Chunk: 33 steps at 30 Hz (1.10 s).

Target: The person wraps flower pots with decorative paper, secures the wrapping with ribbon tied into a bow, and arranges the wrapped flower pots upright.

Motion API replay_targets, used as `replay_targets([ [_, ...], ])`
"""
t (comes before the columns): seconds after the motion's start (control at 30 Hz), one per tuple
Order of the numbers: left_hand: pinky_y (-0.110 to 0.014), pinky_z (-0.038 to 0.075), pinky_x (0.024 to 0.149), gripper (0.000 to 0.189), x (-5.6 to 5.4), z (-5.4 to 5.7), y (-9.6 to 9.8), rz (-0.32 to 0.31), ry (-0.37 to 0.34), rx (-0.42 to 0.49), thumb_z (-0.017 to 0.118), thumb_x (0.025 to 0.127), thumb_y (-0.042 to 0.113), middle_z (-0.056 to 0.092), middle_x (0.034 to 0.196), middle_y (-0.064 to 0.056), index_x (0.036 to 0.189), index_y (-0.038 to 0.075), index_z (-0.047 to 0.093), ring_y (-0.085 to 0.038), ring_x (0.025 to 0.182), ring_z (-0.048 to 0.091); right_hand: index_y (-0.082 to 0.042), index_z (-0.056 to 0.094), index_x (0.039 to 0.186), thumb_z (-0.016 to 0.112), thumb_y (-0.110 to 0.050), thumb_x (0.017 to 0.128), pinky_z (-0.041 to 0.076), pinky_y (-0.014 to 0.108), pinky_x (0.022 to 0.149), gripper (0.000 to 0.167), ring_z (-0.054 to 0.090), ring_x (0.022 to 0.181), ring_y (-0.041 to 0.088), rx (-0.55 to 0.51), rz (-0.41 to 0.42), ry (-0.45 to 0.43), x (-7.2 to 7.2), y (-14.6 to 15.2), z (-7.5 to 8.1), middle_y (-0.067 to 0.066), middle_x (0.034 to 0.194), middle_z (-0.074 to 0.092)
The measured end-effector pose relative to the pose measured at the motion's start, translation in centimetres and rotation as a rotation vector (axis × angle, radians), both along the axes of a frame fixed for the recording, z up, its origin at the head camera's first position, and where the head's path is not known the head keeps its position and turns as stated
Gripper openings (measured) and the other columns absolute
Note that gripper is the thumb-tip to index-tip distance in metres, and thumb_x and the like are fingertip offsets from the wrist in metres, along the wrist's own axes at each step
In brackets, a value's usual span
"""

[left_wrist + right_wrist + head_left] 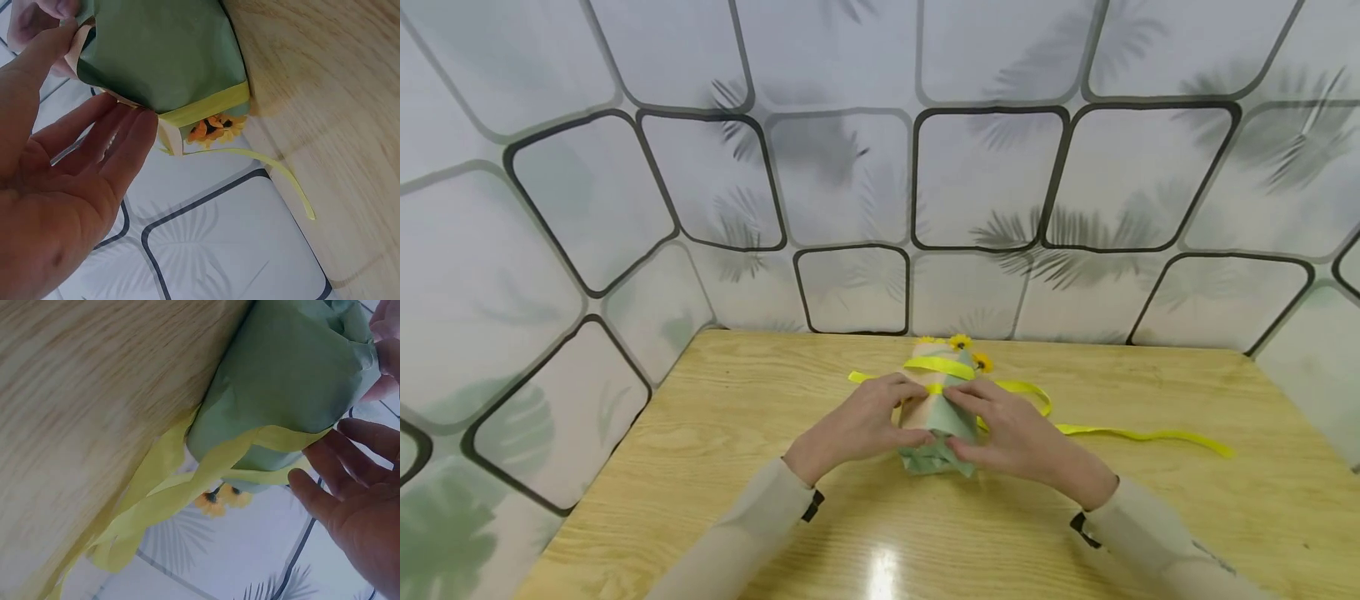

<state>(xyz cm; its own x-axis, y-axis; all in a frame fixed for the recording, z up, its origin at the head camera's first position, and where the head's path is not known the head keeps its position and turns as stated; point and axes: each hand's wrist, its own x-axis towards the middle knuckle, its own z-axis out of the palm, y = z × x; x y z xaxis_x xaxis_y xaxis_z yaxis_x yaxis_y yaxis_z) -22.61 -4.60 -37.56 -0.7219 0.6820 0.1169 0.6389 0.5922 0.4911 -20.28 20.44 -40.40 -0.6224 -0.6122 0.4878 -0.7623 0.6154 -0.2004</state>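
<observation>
A small bouquet (936,412) wrapped in green paper lies on the table, with yellow-orange flowers (215,129) peeking out at its far end. A yellow ribbon (215,459) is looped round it, and a short stretch of ribbon shows between my index fingertips in the head view. On its left side, my left hand (868,421) holds the wrapping with curled fingers and thumb, the thumb near the paper's folded edge in the left wrist view. From the right, my right hand (1018,429) grips the bouquet, fingertips on the ribbon. Its underside is hidden.
A long ribbon tail (1150,435) trails right across the wooden table (760,392); a short ribbon end (859,377) sticks out left. The patterned wall covering (850,292) stands behind the table's back edge.
</observation>
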Motion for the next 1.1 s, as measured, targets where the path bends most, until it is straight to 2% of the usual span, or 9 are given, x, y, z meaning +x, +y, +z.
replay_targets([
  [0.17, -0.022, 0.052, 0.081, 0.052, -0.3, 0.1, -0.1, -0.047, 0.016, 0.017, 0.077, 0.093, 0.036, 0.065, 0.128, -0.001, 0.136, 0.010, 0.065, -0.013, 0.102, 0.062, 0.003, 0.063, 0.136, 0.082, -0.028, 0.087, 0.056, 0.030, 0.077, 0.061, 0.061, 0.100, 0.016, -0.003, 0.011, 0.032, -0.1, -0.2, 0.1, 0.009, 0.115, 0.062],
  [0.3, -0.020, 0.049, 0.076, 0.050, -0.4, 0.1, 0.0, -0.066, 0.032, 0.034, 0.077, 0.093, 0.035, 0.065, 0.127, -0.001, 0.136, 0.011, 0.065, -0.012, 0.097, 0.061, -0.002, 0.067, 0.133, 0.082, -0.030, 0.085, 0.054, 0.027, 0.072, 0.058, 0.059, 0.095, 0.015, 0.015, 0.001, 0.062, -0.3, -0.1, 0.3, 0.008, 0.112, 0.060],
  [0.43, -0.021, 0.051, 0.077, 0.051, -0.5, 0.1, 0.1, -0.066, 0.040, 0.050, 0.077, 0.093, 0.036, 0.065, 0.129, -0.002, 0.136, 0.011, 0.065, -0.013, 0.098, 0.062, -0.005, 0.070, 0.129, 0.084, -0.030, 0.082, 0.058, 0.032, 0.074, 0.055, 0.062, 0.102, 0.021, 0.027, -0.018, 0.089, -0.4, -0.2, 0.4, 0.013, 0.122, 0.061],
  [0.53, -0.024, 0.055, 0.084, 0.053, -0.7, 0.1, -0.2, -0.060, 0.002, 0.043, 0.076, 0.093, 0.040, 0.065, 0.132, -0.001, 0.137, 0.012, 0.065, -0.014, 0.104, 0.066, -0.005, 0.070, 0.129, 0.085, -0.031, 0.082, 0.060, 0.037, 0.077, 0.056, 0.064, 0.111, 0.028, 0.025, -0.030, 0.083, -0.3, -0.4, 0.3, 0.017, 0.130, 0.063],
  [0.63, -0.028, 0.058, 0.092, 0.050, -1.1, 0.1, -0.6, -0.059, -0.084, 0.052, 0.072, 0.096, 0.040, 0.065, 0.134, -0.002, 0.136, 0.012, 0.065, -0.017, 0.112, 0.070, -0.006, 0.071, 0.127, 0.086, -0.034, 0.081, 0.060, 0.038, 0.077, 0.056, 0.064, 0.114, 0.030, 0.019, -0.047, 0.064, -0.1, -0.7, 0.0, 0.016, 0.132, 0.066],
  [0.73, -0.031, 0.060, 0.089, 0.039, -1.8, 0.3, -0.7, -0.013, -0.121, 0.091, 0.067, 0.100, 0.037, 0.069, 0.131, -0.003, 0.130, 0.012, 0.069, -0.019, 0.110, 0.073, -0.007, 0.072, 0.124, 0.087, -0.037, 0.080, 0.060, 0.036, 0.077, 0.054, 0.064, 0.111, 0.028, 0.014, -0.076, 0.062, 0.0, -1.1, -0.3, 0.012, 0.129, 0.069],
  [0.9, -0.034, 0.060, 0.082, 0.029, -3.3, 0.5, 0.0, 0.122, -0.009, 0.124, 0.064, 0.103, 0.030, 0.070, 0.127, -0.006, 0.126, 0.013, 0.070, -0.021, 0.102, 0.072, -0.008, 0.074, 0.120, 0.088, -0.034, 0.078, 0.059, 0.036, 0.077, 0.051, 0.064, 0.106, 0.025, 0.009, -0.099, 0.083, -0.1, -1.4, -0.4, 0.009, 0.123, 0.072],
  [1.0, -0.034, 0.058, 0.082, 0.034, -4.2, 0.1, 0.6, 0.128, 0.023, 0.099, 0.063, 0.104, 0.028, 0.068, 0.130, -0.007, 0.134, 0.014, 0.065, -0.020, 0.100, 0.070, -0.007, 0.074, 0.118, 0.088, -0.033, 0.078, 0.059, 0.035, 0.076, 0.049, 0.064, 0.105, 0.025, 0.013, -0.105, 0.086, -0.2, -1.5, -0.4, 0.009, 0.122, 0.072],
  [1.1, -0.029, 0.056, 0.078, 0.032, -4.7, -0.3, 1.2, 0.100, 0.040, 0.070, 0.062, 0.104, 0.024, 0.071, 0.121, -0.005, 0.134, 0.014, 0.067, -0.016, 0.092, 0.068, -0.008, 0.075, 0.117, 0.088, -0.033, 0.078, 0.059, 0.033, 0.075, 0.048, 0.064, 0.103, 0.024, 0.012, -0.114, 0.083, -0.3, -1.6, -0.4, 0.008, 0.122, 0.073],
])
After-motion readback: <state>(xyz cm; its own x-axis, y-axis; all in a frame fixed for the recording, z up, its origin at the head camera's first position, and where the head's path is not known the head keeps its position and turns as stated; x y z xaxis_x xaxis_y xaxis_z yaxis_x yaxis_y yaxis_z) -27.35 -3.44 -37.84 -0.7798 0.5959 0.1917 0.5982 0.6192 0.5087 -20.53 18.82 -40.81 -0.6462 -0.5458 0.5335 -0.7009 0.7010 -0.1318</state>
